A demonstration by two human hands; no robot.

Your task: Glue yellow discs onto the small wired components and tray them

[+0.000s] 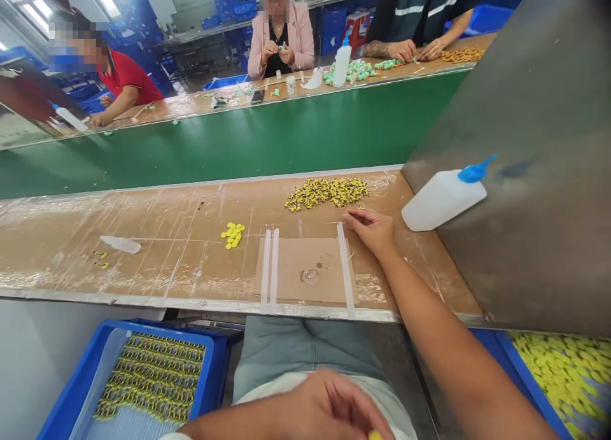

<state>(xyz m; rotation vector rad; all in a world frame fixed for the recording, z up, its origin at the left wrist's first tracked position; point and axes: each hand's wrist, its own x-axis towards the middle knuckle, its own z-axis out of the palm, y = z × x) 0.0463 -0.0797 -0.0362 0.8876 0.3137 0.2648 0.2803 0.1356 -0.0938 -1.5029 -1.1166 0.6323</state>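
My right hand (370, 228) is over the bench just below a pile of small yellow-and-dark pieces (329, 193), its fingertips pinched on a thin stick. Low in the view, my left hand (334, 405) is in front of my lap, fingers curled round a small yellow piece (375, 435) that shows only in part at the bottom edge. Between them on the bench is a cardboard sheet (293, 268) with white tape strips and a small clear round dish (309, 276). Several yellow discs (233, 235) lie left of the cardboard.
A white bottle with a blue nozzle (443, 201) leans by the metal panel at right. A blue tray (207, 370) of rowed pieces is lower left; another bin (529, 379) of yellow pieces is lower right. A green belt (267, 137) separates my bench from people working opposite.
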